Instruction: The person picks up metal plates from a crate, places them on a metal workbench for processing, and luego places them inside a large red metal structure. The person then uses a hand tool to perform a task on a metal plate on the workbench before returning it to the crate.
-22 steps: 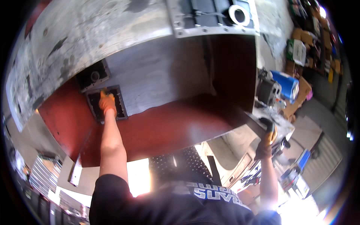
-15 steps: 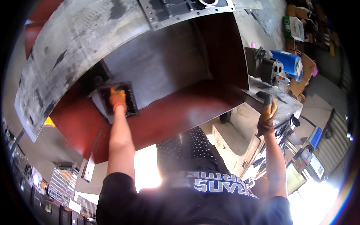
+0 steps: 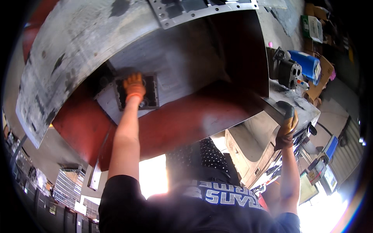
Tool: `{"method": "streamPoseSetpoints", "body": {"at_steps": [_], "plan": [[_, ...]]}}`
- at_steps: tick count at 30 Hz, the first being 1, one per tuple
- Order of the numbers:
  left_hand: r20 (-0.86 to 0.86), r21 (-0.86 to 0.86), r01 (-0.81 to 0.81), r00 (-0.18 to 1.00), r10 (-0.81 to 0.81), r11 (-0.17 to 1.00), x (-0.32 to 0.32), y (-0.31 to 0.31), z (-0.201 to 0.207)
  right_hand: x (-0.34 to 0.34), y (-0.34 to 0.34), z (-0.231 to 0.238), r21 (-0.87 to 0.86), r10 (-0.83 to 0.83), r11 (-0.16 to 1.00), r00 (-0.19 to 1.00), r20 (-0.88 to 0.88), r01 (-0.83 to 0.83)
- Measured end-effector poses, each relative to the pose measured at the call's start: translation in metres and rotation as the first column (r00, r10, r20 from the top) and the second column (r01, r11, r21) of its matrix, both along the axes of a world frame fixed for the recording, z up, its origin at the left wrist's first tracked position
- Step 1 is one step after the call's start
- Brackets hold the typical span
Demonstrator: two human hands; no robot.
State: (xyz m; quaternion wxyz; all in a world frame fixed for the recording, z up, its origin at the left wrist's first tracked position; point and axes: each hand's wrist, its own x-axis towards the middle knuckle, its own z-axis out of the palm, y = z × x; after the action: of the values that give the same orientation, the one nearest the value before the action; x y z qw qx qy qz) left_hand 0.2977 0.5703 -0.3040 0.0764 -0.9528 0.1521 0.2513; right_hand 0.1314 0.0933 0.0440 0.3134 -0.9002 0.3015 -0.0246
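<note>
My left hand [image 3: 134, 87], in an orange glove, reaches into a red-walled recess beneath a large grey metal surface [image 3: 89, 35]. Its fingers are stretched out over a dark square metal part [image 3: 154, 90] with a bolt-hole rim. This part lies on the pale floor [image 3: 178, 58] of the recess; the glove hides some of its middle. Off to the right, my right hand [image 3: 286, 126] wears a yellow and dark glove. Its fingers are closed beside a narrow grey edge or strip [image 3: 274, 110]; what they grip, if anything, I cannot make out.
Another dark part [image 3: 104, 80] sits in shadow left of the square one. A flanged metal casting [image 3: 171, 17] rests on top. The red front wall [image 3: 182, 116] slopes near me. On the right bench [image 3: 279, 91] stand a machined metal block [image 3: 289, 73] and a blue container [image 3: 307, 64].
The square part has moved right and away from me, and turned somewhat. My left hand has moved with it, its fingers now straighter. The whole view has also shifted slightly.
</note>
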Motion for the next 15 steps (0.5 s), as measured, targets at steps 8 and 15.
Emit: {"method": "streamPoseSetpoints", "body": {"at_steps": [8, 15], "plan": [[-0.179, 0.045, 0.216, 0.962, -0.205, 0.975, 0.051, -0.015, 0.014, 0.005, 0.009, 0.011, 0.032, -0.081, 0.996, 0.992, -0.096, 0.084], [-0.239, 0.066, 0.26, 0.941, -0.238, 0.963, 0.056, -0.005, -0.012, 0.019, 0.021, 0.023, 0.018, -0.06, 0.998, 0.99, -0.13, 0.063]]}}
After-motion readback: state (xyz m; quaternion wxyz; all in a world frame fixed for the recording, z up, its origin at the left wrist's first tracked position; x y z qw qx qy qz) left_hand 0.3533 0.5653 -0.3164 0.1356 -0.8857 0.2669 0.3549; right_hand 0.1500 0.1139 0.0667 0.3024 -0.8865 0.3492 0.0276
